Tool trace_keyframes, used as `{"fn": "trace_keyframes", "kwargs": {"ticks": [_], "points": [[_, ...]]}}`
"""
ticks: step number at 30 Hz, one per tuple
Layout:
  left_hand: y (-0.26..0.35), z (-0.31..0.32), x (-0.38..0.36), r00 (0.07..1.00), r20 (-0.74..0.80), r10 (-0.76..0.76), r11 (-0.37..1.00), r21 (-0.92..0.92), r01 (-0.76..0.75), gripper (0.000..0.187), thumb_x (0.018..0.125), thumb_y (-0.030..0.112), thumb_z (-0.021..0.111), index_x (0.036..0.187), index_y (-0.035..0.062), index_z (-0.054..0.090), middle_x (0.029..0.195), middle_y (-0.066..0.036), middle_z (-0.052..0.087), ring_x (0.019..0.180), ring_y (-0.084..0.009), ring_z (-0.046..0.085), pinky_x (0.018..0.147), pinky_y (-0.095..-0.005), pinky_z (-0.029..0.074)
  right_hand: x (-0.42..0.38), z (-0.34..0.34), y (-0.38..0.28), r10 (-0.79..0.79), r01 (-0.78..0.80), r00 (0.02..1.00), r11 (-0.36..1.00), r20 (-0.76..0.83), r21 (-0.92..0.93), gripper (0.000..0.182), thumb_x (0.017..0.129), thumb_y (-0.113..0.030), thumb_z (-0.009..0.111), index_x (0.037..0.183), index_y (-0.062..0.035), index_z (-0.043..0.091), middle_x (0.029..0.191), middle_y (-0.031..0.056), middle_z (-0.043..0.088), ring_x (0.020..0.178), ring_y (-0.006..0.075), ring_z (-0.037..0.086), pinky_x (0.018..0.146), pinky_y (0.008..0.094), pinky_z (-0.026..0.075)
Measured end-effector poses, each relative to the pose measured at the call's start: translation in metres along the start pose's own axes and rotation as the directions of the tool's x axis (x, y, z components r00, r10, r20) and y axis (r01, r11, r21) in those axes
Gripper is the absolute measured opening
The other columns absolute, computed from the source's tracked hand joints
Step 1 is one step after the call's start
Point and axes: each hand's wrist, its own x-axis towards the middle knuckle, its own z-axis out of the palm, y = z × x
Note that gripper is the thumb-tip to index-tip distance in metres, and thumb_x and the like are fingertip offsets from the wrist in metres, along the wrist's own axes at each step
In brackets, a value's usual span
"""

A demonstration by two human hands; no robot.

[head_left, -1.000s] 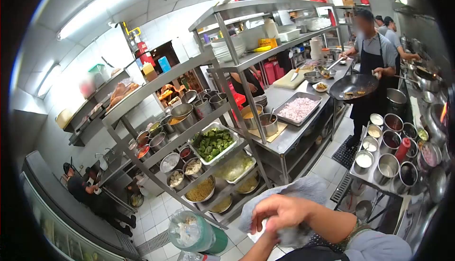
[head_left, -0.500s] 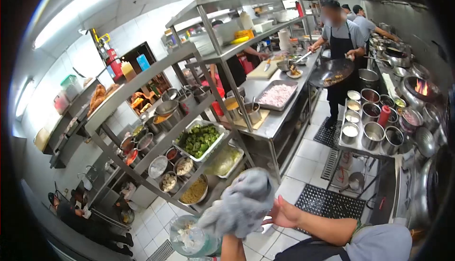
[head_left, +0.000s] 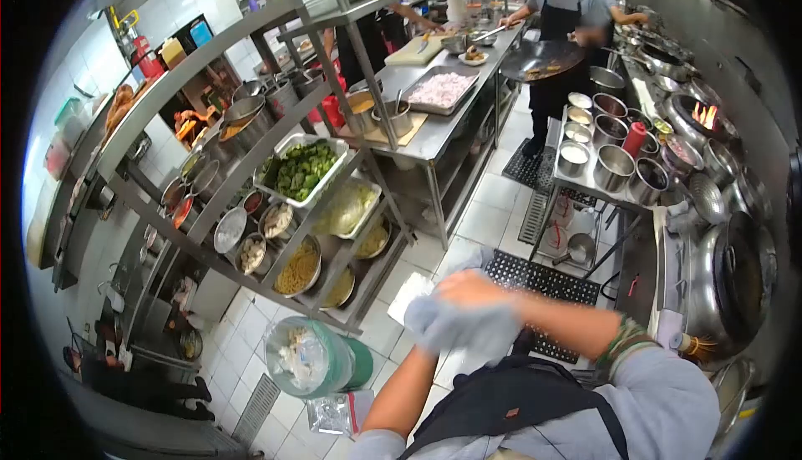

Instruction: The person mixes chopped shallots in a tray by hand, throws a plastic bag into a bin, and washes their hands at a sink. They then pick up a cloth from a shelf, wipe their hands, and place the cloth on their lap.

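A light grey cloth (head_left: 468,326) is bunched between my hands in front of my dark apron (head_left: 518,406). My right hand (head_left: 474,289) lies over the top of the cloth with its fingers closed on it, slightly blurred. From below, my left forearm (head_left: 408,389) rises into the cloth, which covers my left hand, so its fingers are hidden. One end of the cloth sticks out beyond my right hand.
A green bin (head_left: 355,361) with a clear liner stands at lower left. Steel shelves (head_left: 251,247) hold greens, noodles and other food. A wok stove (head_left: 735,280) stands right. Ahead, a co-worker (head_left: 561,34) holds a wok (head_left: 543,57). Black mats (head_left: 535,280) lie on the floor.
My right hand, open beside the cloth before, has closed over it. The cloth sits lower and slightly to the right. The view has shifted, showing more of the bin and apron.
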Motion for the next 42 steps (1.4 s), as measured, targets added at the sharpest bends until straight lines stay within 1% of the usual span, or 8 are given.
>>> {"fn": "trace_keyframes", "kwargs": {"ticks": [8,12,18,23,27,32,34,42], "points": [[0.068,-0.033,-0.004,0.964,-0.148,0.223,0.970,0.135,-0.203,0.036,0.081,0.039,0.069,0.097,0.0067,0.064,0.083,-0.010,0.060,0.075,-0.0263,0.058,0.068,-0.0405,0.045,-0.004,0.045,0.017,0.305,-0.139,0.804,0.931,-0.511,0.337,0.034,0.081,-0.039,0.067,0.092,-0.0075,0.069,0.087,0.0132,0.066,0.084,0.0267,0.063,0.077,0.0356,0.050],[0.045,-0.031,-0.019,0.914,-0.206,0.350,0.912,0.299,-0.282,0.038,0.088,0.027,0.062,0.113,-0.0018,0.061,0.104,-0.013,0.064,0.092,-0.0264,0.061,0.086,-0.0390,0.047,-0.005,0.027,0.048,0.256,0.106,0.946,0.329,-0.197,0.938,0.032,0.090,-0.027,0.060,0.110,-0.0022,0.064,0.102,0.0089,0.067,0.093,0.0184,0.061,0.083,0.0310,0.049],[0.048,-0.077,-0.046,0.858,-0.485,0.169,0.973,0.220,-0.067,0.037,0.089,0.025,0.060,0.114,-0.0022,0.060,0.105,-0.013,0.064,0.094,-0.0261,0.061,0.087,-0.0377,0.048,0.010,0.028,0.001,0.216,0.143,0.947,0.377,-0.237,0.915,0.043,0.092,-0.034,0.056,0.115,0.0020,0.059,0.105,0.0147,0.065,0.096,0.0180,0.058,0.087,0.0332,0.047],[0.088,-0.159,-0.091,0.376,-0.921,0.104,0.991,0.126,0.034,0.036,0.089,0.023,0.059,0.115,-0.0026,0.059,0.106,-0.013,0.064,0.095,-0.0258,0.061,0.088,-0.0367,0.048,-0.014,-0.044,-0.045,0.654,0.097,0.736,0.156,-0.177,0.983,0.046,0.096,-0.040,0.054,0.117,-0.0001,0.060,0.107,0.0104,0.066,0.098,0.0173,0.059,0.089,0.0324,0.047],[0.059,-0.225,-0.132,0.580,-0.762,-0.286,0.946,-0.321,0.045,0.043,0.087,0.026,0.062,0.119,-0.0019,0.057,0.115,-0.015,0.061,0.109,-0.0247,0.057,0.095,-0.0345,0.044,-0.037,-0.097,-0.011,0.649,0.518,0.675,-0.080,-0.350,0.852,0.036,0.096,-0.028,0.055,0.120,-0.0012,0.060,0.108,0.0117,0.066,0.098,0.0225,0.063,0.093,0.0351,0.047],[0.064,-0.152,-0.096,0.712,-0.693,-0.117,0.846,-0.445,-0.293,0.080,0.081,0.044,0.070,0.139,-0.0006,0.037,0.136,-0.017,0.048,0.124,-0.0268,0.047,0.104,-0.0388,0.037,-0.001,-0.037,-0.013,0.052,0.119,0.733,0.972,-0.678,0.202,0.038,0.089,-0.010,0.058,0.125,0.0034,0.054,0.126,0.0224,0.055,0.118,0.0300,0.054,0.101,0.0391,0.043],[0.061,-0.079,-0.068,0.661,-0.723,-0.203,0.839,-0.476,-0.264,0.077,0.084,0.041,0.069,0.139,-0.0015,0.036,0.135,-0.016,0.047,0.124,-0.0290,0.046,0.105,-0.0407,0.036,0.031,-0.046,-0.076,0.288,0.570,0.699,0.327,-0.654,0.754,0.045,0.090,-0.013,0.063,0.130,-0.0012,0.046,0.124,0.0085,0.050,0.119,0.0152,0.045,0.101,0.0330,0.037],[0.028,-0.078,-0.034,0.495,-0.804,-0.330,0.911,-0.409,-0.058,0.045,0.083,0.006,0.063,0.125,-0.0057,0.049,0.124,-0.020,0.054,0.111,-0.0293,0.053,0.099,-0.0391,0.039,0.021,-0.062,-0.002,-0.013,0.387,0.922,0.039,-0.387,0.921,0.064,0.088,-0.028,0.068,0.139,-0.0055,0.037,0.131,0.0074,0.045,0.124,0.0174,0.042,0.103,0.0348,0.035]]}}
